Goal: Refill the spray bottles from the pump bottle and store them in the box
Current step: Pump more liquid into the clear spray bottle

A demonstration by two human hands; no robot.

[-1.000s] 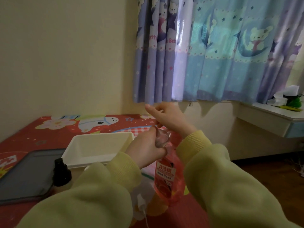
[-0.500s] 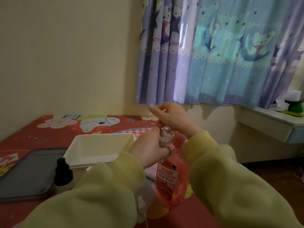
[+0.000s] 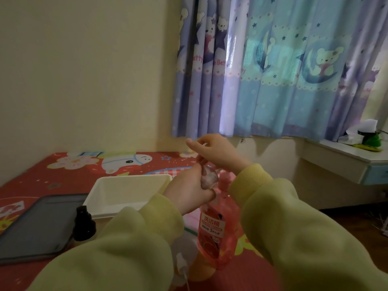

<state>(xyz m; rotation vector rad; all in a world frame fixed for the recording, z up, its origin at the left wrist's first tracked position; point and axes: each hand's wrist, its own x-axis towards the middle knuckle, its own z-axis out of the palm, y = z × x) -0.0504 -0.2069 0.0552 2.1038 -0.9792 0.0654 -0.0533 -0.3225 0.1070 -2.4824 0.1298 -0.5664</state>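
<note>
A pink pump bottle with a white label stands on the red patterned table, near the front. My left hand is closed around a small clear bottle, held right at the pump's spout. Over the pump head sits my right hand, its fingers bent down onto it; the pump head itself is hidden. A white rectangular box lies open behind my left arm. To the left, a bottle with a black spray cap stands upright. A white sprayer head with a thin tube lies beside the pump bottle's base.
A dark grey tray lies flat at the table's left front. The table's right edge drops to a wooden floor. A white shelf with tissues juts from the wall on the right, under blue curtains.
Both hands keep their hold at the pump head and have barely moved. The view has tilted up a little, so everything sits slightly lower in frame.
</note>
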